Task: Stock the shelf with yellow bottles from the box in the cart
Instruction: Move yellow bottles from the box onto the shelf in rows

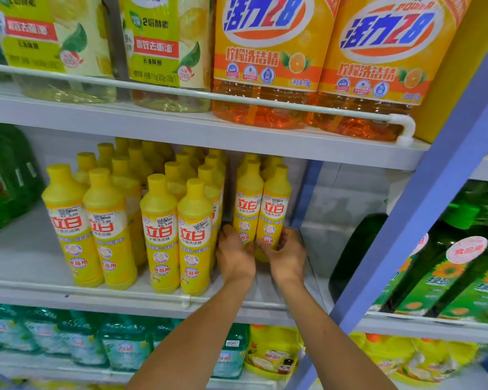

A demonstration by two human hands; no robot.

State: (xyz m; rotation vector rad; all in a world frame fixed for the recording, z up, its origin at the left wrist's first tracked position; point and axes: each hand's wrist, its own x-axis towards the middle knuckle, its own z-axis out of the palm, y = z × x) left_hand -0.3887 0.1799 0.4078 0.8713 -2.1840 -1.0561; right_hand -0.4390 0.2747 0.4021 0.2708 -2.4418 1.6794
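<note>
Head view: at three o'clock on the shelf [26, 260], left hand [235, 257] and right hand [287, 256] curl round two yellow bottles [261, 209] near their bases, probably stiff, slick, weighty.

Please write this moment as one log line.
step: stocking | left hand: holds left bottle | right hand: holds right bottle | place: middle shelf

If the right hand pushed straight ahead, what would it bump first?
The right hand grips a tall yellow plastic bottle; pushed on, that likely meets the yellow bottles behind.
</note>
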